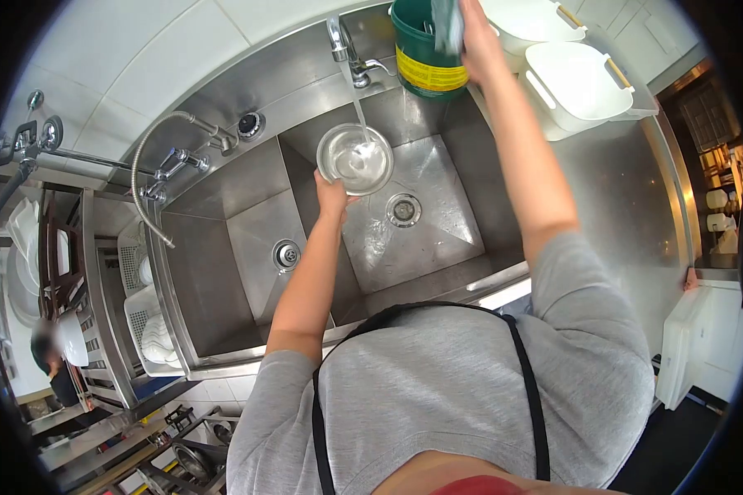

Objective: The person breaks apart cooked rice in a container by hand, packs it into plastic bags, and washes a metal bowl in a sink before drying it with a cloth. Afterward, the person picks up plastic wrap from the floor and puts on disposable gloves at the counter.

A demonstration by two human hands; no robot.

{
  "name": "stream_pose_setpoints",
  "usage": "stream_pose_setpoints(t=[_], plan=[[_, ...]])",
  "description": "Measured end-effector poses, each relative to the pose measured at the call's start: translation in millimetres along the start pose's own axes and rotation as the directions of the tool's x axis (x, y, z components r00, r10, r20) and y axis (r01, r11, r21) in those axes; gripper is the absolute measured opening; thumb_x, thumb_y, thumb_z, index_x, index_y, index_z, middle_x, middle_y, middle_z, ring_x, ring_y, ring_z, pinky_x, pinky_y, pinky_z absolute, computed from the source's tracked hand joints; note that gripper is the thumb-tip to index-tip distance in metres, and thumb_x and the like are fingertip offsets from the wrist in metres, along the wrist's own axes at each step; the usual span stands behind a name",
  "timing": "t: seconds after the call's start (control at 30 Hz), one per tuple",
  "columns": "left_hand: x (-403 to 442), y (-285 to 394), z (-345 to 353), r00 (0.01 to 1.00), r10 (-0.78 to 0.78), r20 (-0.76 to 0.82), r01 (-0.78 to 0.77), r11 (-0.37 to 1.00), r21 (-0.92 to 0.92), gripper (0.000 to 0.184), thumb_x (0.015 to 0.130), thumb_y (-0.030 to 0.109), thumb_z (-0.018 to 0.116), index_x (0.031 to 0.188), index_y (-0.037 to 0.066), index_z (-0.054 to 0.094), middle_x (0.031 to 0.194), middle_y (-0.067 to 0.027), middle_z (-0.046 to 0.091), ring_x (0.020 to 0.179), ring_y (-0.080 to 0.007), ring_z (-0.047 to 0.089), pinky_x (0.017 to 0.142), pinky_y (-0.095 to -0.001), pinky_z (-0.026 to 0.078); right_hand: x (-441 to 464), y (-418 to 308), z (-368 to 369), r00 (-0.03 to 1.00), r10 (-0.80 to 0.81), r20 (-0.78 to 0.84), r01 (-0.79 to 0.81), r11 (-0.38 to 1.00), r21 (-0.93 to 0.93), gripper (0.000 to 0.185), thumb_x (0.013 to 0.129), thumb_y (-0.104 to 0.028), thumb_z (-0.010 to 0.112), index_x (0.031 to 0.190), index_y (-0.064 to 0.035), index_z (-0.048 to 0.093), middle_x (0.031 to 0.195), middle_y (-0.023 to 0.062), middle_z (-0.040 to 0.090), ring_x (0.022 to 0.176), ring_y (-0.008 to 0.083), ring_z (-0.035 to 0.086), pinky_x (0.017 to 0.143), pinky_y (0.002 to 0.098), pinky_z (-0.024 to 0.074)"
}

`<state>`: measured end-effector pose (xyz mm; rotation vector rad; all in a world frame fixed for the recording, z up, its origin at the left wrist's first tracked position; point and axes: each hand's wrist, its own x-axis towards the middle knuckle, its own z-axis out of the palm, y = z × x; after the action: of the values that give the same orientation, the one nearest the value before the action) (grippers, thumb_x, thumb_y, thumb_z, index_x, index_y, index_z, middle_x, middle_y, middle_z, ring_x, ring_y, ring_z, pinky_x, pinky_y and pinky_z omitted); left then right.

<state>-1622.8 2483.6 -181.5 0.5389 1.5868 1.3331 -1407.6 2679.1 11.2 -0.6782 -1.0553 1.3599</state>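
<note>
My left hand (332, 198) grips the near rim of a round metal bowl (355, 161), fingers mostly beneath it. Water from the tap (338, 41) runs into the bowl, which is over the right-hand sink basin (437, 181). At the top of the view, my right hand (479, 41) is closed on a pale, blue-grey, see-through item (447, 29), too blurred to name. That item is over the mouth of a green bucket (431, 76) with a yellow label. Something small shows inside the bucket, but I cannot make it out.
Two white tubs (565, 91) with wooden handles stand right of the bucket. A left-hand basin (256, 223) adjoins, with a hose sprayer (144, 165) beside it. Farther left are white baskets (144, 313) and a rack with plates. Another person (54, 363) is at far left.
</note>
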Motion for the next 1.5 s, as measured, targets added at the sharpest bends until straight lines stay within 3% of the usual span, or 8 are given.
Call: stream_pose_setpoints(t=[0.13, 0.33, 0.73, 0.87, 1.17, 1.23, 1.33, 1.5], plan=[[12, -1, 11, 0.993, -0.105, 0.044, 0.107, 0.993, -0.039, 0.046, 0.081, -0.004, 0.04, 0.124, 0.007, 0.025, 0.121, -0.0194, 0.041, 0.096, -0.0379, 0.057, 0.062, -0.0434, 0.059, 64, 44, 10, 0.529, -0.841, -0.114, 0.4, 0.365, -0.841, 0.021, 0.082, -0.012, 0.055, 0.1, -0.0024, 0.055, 0.087, 0.0111, 0.061, 0.076, 0.0284, 0.058, 0.073, 0.0387, 0.0459], [22, -13, 13, 0.924, -0.36, 0.129, 0.383, 0.869, -0.313, 0.05, 0.083, -0.005, 0.04, 0.127, 0.011, 0.021, 0.129, -0.0225, 0.033, 0.102, -0.0407, 0.052, 0.067, -0.045, 0.058, -36, 129, 44, 0.806, 0.522, 0.279, -0.412, 0.833, -0.368, 0.021, 0.089, -0.027, 0.055, 0.092, -0.0066, 0.058, 0.084, 0.0047, 0.06, 0.077, 0.013, 0.059, 0.066, 0.0258, 0.0493], [31, -10, 11, 0.985, -0.127, 0.113, 0.156, 0.94, -0.303, 0.038, 0.085, 0.001, 0.046, 0.12, 0.016, 0.04, 0.116, -0.0096, 0.051, 0.093, -0.0225, 0.058, 0.073, -0.0392, 0.051, -35, 120, 76, 0.413, 0.649, 0.639, -0.519, 0.744, -0.42, 0.032, 0.09, -0.033, 0.052, 0.093, -0.002, 0.058, 0.088, 0.0088, 0.061, 0.079, 0.0161, 0.061, 0.07, 0.026, 0.0512], [37, 28, 13, 0.831, 0.526, 0.182, -0.503, 0.57, 0.65, 0.021, 0.085, 0.011, 0.053, 0.106, 0.011, 0.054, 0.095, -0.0127, 0.062, 0.086, -0.0256, 0.061, 0.07, -0.0377, 0.049, -25, 120, 69, 0.507, 0.636, 0.582, -0.524, 0.763, -0.377, 0.032, 0.09, -0.032, 0.052, 0.095, -0.0013, 0.059, 0.091, 0.0097, 0.062, 0.08, 0.0159, 0.062, 0.069, 0.0256, 0.0513], [81, 15, 4, 0.958, 0.258, 0.125, -0.274, 0.697, 0.663, 0.026, 0.088, 0.026, 0.051, 0.098, 0.004, 0.058, 0.089, -0.0158, 0.063, 0.081, -0.0282, 0.061, 0.065, -0.0393, 0.047, -51, 213, 23, 0.398, 0.828, 0.396, 0.619, 0.076, -0.781, 0.021, 0.083, -0.026, 0.058, 0.093, -0.0075, 0.059, 0.086, 0.0095, 0.063, 0.079, 0.017, 0.062, 0.067, 0.0303, 0.0501], [75, 1, 12, 0.978, 0.181, 0.103, -0.208, 0.862, 0.462, 0.024, 0.09, 0.025, 0.05, 0.097, 0.004, 0.057, 0.084, -0.012, 0.062, 0.075, -0.0232, 0.058, 0.061, -0.0361, 0.045, -97, 213, 24, 0.92, 0.047, 0.388, 0.377, 0.153, -0.913, 0.02, 0.078, -0.025, 0.06, 0.09, -0.0089, 0.058, 0.079, 0.0097, 0.062, 0.077, 0.0204, 0.062, 0.067, 0.0346, 0.0488], [63, 0, 20, 0.999, 0.048, 0.012, -0.049, 0.994, 0.102, 0.019, 0.092, 0.021, 0.047, 0.096, 0.005, 0.056, 0.075, -0.0035, 0.056, 0.065, -0.0118, 0.049, 0.051, -0.0286, 0.04, -99, 212, 17, 0.358, 0.691, 0.628, 0.029, 0.664, -0.747, 0.026, 0.076, -0.026, 0.062, 0.094, -0.0084, 0.056, 0.079, 0.0135, 0.061, 0.081, 0.0278, 0.061, 0.07, 0.0402, 0.0474], [27, 27, 32, 0.994, -0.026, 0.104, 0.032, 0.998, -0.055, 0.022, 0.093, 0.023, 0.043, 0.11, 0.008, 0.048, 0.087, -0.0053, 0.056, 0.07, -0.0155, 0.055, 0.053, -0.0303, 0.047, -87, 216, 13, 0.836, -0.094, 0.54, 0.547, 0.196, -0.814, 0.012, 0.074, -0.014, 0.057, 0.084, -0.0067, 0.056, 0.071, 0.0046, 0.058, 0.062, 0.0147, 0.054, 0.056, 0.0295, 0.0428]])
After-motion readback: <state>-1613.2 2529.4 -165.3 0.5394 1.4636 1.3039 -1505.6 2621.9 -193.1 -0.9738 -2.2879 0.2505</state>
